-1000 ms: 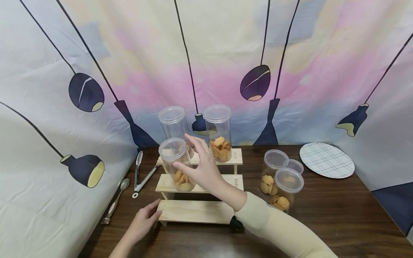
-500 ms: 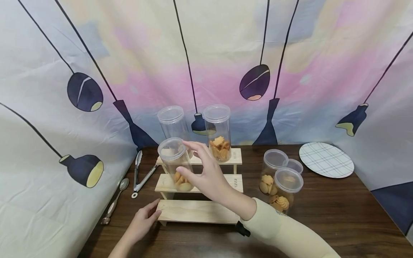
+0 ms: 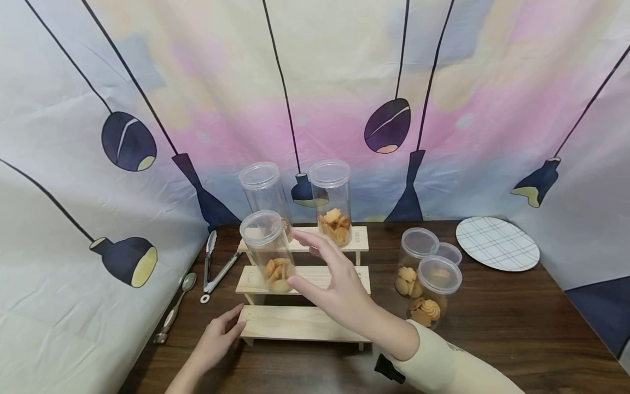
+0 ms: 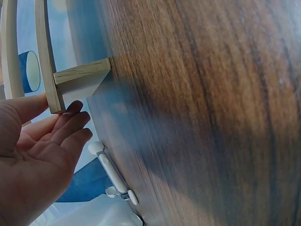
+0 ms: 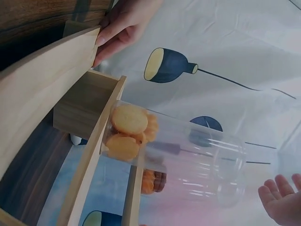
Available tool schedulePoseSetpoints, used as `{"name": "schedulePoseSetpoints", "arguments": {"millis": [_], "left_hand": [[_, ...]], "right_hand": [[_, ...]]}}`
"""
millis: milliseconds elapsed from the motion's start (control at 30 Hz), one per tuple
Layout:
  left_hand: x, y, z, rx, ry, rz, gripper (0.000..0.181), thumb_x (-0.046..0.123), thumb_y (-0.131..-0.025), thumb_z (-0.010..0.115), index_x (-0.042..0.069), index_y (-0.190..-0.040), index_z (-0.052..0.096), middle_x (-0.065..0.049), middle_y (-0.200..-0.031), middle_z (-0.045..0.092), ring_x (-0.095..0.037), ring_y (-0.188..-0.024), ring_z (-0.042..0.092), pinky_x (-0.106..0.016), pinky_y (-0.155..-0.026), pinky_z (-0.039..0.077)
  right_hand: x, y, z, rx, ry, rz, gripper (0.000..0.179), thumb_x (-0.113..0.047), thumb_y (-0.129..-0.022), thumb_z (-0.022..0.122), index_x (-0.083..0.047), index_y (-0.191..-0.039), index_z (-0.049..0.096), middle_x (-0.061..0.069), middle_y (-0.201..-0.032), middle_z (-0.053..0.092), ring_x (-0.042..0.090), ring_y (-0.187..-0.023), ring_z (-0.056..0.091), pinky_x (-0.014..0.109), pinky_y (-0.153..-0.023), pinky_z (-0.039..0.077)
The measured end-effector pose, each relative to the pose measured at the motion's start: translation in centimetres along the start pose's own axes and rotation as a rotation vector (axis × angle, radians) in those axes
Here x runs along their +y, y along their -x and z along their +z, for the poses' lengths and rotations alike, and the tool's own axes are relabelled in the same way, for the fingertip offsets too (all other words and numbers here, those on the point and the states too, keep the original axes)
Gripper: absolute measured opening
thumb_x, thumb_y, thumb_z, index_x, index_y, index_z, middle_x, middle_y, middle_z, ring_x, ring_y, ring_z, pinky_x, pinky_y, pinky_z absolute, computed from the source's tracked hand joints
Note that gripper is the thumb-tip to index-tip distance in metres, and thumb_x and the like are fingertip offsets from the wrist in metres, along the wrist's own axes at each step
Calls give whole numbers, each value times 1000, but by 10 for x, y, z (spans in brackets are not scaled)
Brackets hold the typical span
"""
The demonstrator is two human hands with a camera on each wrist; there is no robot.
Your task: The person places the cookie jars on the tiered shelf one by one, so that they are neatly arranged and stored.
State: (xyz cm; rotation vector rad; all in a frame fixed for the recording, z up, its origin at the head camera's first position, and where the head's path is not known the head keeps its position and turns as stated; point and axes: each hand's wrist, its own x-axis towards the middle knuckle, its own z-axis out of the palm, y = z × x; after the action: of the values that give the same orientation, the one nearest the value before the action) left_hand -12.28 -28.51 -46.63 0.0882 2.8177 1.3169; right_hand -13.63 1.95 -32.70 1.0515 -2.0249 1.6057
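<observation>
A clear lidded jar of cookies (image 3: 266, 246) stands upright on the left of the middle tier of a three-tier wooden rack (image 3: 305, 323). My right hand (image 3: 339, 279) is just to its right, fingers spread and slightly bent, with nothing in its grasp. In the right wrist view the jar (image 5: 188, 155) shows apart from the right fingertips (image 5: 282, 193). My left hand (image 3: 216, 336) holds the left end of the lowest tier, thumb on one side and fingers on the other, as the left wrist view shows at the board's end (image 4: 55, 101).
Two taller cookie jars, left (image 3: 261, 189) and right (image 3: 332, 191), stand on the top tier. More lidded jars (image 3: 418, 243) cluster on the table at right, near a checked plate (image 3: 497, 243). Tongs (image 3: 216, 279) and a spoon (image 3: 177, 306) lie left of the rack.
My right hand has let go of the jar on the middle tier and drawn back right and toward me. The jar and my left hand stay in place.
</observation>
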Motion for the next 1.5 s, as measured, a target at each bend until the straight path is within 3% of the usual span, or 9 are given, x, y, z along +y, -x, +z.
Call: {"name": "schedulePoseSetpoints", "arguments": {"millis": [167,500,767,967,1133,1333,1500], "left_hand": [[-2,-1,1,-3,13,-6,48,12,-97,59,-13,-135,46,-27,-132,52,-32,-118,53,-43,-94,45],[-2,-1,0,-5,32,-10,48,11,-96,60,-14,-135,46,-28,-131,52,-32,-115,55,-40,-91,48],[-2,-1,0,1,28,-17,46,10,-96,59,-13,-135,46,-27,-131,52,-32,-117,54,-39,-91,47],[-2,-2,1,1,9,-18,46,10,-97,59,-13,-135,46,-28,-132,51,-34,-117,54,-41,-92,47],[-1,-1,0,-3,15,-14,47,10,-97,59,-13,-135,46,-28,-133,50,-35,-118,53,-41,-92,47],[0,-1,0,-7,21,-12,47,10,-97,59,-14,-135,45,-29,-133,49,-35,-118,53,-41,-92,47],[-1,-1,0,-5,28,-11,47,9,-97,59,-14,-135,45,-29,-134,49,-35,-118,53,-41,-92,47]], "right_hand": [[-6,16,-18,6,20,36,68,-16,-88,73,-22,-146,39,-5,-140,47,16,-128,44,36,-105,35],[-6,40,-54,78,104,27,68,-10,-86,74,-20,-145,41,-1,-140,48,22,-128,45,34,-106,34],[-3,60,-64,114,175,47,71,-2,-81,76,-13,-143,44,3,-136,51,21,-126,46,28,-104,34],[-17,64,-70,152,193,50,70,9,-76,75,-4,-139,46,9,-134,52,23,-123,47,27,-103,35],[-25,69,-76,178,254,128,67,9,-76,76,2,-136,47,9,-135,52,22,-124,47,24,-103,34],[-17,78,-93,254,341,179,69,11,-75,76,3,-136,46,13,-135,51,15,-126,44,22,-104,32],[4,91,-110,306,406,173,75,13,-72,78,-1,-138,46,14,-135,50,8,-126,41,18,-103,31]]}}
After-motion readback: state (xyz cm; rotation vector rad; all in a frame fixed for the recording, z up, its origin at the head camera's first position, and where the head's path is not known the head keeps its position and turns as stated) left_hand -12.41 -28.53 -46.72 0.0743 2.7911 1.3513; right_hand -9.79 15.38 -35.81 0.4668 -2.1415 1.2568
